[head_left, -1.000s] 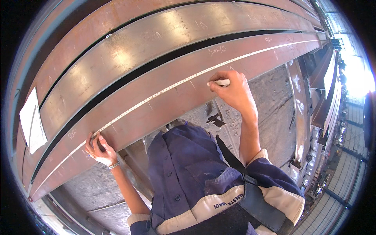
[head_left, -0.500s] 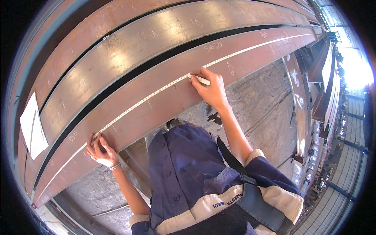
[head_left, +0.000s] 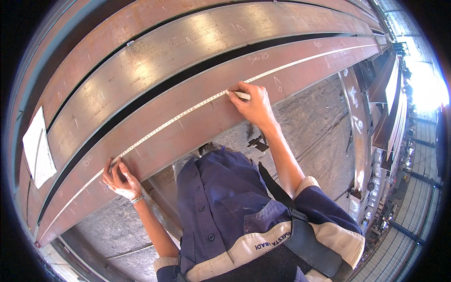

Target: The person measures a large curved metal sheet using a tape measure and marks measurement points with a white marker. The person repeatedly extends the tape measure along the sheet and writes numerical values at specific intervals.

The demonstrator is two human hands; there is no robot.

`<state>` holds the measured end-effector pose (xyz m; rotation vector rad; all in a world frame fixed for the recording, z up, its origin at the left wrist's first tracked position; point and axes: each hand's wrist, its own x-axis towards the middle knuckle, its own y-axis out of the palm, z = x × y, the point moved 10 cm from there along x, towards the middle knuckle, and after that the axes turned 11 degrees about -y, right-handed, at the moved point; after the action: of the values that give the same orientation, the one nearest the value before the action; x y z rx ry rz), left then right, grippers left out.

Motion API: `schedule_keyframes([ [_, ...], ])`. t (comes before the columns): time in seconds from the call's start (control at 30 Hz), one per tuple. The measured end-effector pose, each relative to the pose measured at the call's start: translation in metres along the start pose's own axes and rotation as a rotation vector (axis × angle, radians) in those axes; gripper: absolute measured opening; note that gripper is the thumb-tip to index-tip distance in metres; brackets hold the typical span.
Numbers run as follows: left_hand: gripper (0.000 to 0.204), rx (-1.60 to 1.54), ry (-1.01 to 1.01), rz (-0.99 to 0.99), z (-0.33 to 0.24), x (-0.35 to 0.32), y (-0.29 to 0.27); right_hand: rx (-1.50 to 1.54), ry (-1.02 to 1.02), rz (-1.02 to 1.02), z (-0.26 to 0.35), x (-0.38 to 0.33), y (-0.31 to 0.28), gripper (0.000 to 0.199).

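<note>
A long steel beam (head_left: 155, 152) with a reddish-brown face stretches across in front of me, curved by the lens. Along it lies a white tape measure (head_left: 188, 110), extended almost end to end. My left hand (head_left: 123, 181) pins the tape to the beam near its left part, thumb and fingers bent over it. Further right, my right hand (head_left: 253, 105) pinches a white chalk stick (head_left: 242, 95), its tip at the tape's edge. Chalk marks (head_left: 257, 57) are written on the beam around the tape.
More steel beams (head_left: 211, 35) lie parallel beyond, separated by dark gaps. A white paper sheet (head_left: 40, 148) rests on them at the far left. Rough grey floor (head_left: 314, 127) shows below the beam. Stacked steel pieces (head_left: 383, 98) stand to the right.
Both hands stay nearly in place, the left still on the tape and the right still holding the chalk stick at its edge. The view has shifted very slightly.
</note>
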<state>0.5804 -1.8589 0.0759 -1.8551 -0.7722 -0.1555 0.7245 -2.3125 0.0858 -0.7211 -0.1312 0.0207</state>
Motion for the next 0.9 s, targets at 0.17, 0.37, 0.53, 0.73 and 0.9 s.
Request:
schedule_keyframes([
  [0.17,0.028,0.013,0.008,-0.014,0.000,0.000,-0.001,-0.041,-0.015,0.045,0.011,0.006,-0.001,0.020],
  [0.37,0.026,0.012,0.006,-0.031,0.000,0.002,0.000,-0.201,0.166,0.332,0.030,-0.003,-0.048,0.018],
  [0.53,0.031,-0.011,0.016,-0.019,0.002,0.000,0.001,-0.017,0.188,0.103,0.033,-0.010,-0.079,0.016],
  [0.73,0.030,0.006,0.016,-0.038,0.008,-0.001,0.003,0.190,0.303,-0.026,0.007,-0.049,-0.080,0.017],
  [0.9,0.029,-0.049,0.020,-0.050,0.002,0.000,-0.003,0.374,0.364,-0.147,0.000,-0.078,-0.079,0.018],
])
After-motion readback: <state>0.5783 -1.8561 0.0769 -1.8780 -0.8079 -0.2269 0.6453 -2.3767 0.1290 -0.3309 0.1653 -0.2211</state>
